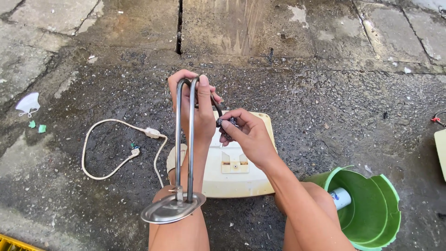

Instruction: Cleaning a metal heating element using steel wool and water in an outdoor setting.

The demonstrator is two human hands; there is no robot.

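At frame centre, the left hand (pixel 197 109) grips a removed heating element (pixel 183 139), the right hand's (pixel 248 135) fingers pinching a scrubbing pad (pixel 226 124) against it; the cream casing (pixel 237 176) lies open below.

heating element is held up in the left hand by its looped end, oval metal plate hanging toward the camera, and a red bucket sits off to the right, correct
Not quite: the bucket is green, not red, and its rim is broken, as the head view shows. The rest holds: the left hand grips the heating element by its looped end, with the oval metal plate nearest the camera, and the bucket sits to the right.
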